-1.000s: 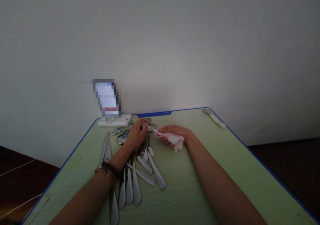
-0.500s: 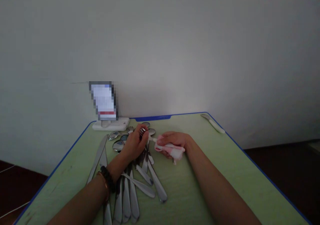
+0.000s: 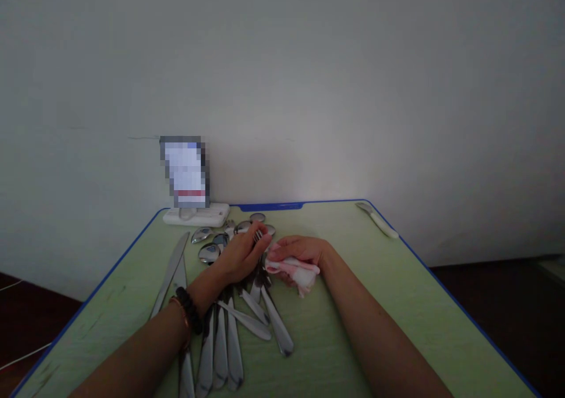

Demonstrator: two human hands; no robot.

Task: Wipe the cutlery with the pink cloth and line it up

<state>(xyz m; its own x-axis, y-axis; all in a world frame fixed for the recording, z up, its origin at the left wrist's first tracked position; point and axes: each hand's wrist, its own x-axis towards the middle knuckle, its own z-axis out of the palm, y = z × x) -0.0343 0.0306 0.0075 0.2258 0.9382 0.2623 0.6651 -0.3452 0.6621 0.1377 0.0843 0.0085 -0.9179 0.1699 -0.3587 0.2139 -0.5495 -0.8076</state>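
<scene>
My left hand (image 3: 242, 254) is closed around a fork (image 3: 258, 235), its tines showing between thumb and fingers. Close on the right, my right hand (image 3: 298, 248) grips a pink and white cloth (image 3: 298, 271), bunched under the fingers. The cloth sits right beside the left fingertips; whether the fork's handle runs into it is hidden. Beneath and around my left hand lies a pile of metal cutlery, with spoons (image 3: 209, 253) toward the back and several handles (image 3: 277, 324) pointing at me. A long table knife (image 3: 171, 274) lies left of my forearm.
A blurred-out phone or screen (image 3: 185, 171) stands on a white base (image 3: 198, 215) at the back left. One knife with a pale handle (image 3: 383, 224) lies near the right edge of the green, blue-rimmed table (image 3: 388, 292). A wall rises behind it.
My right hand and the cloth have shifted left, up against my left hand. The fork's tines have turned slightly and point more upright. The camera view has moved a little.
</scene>
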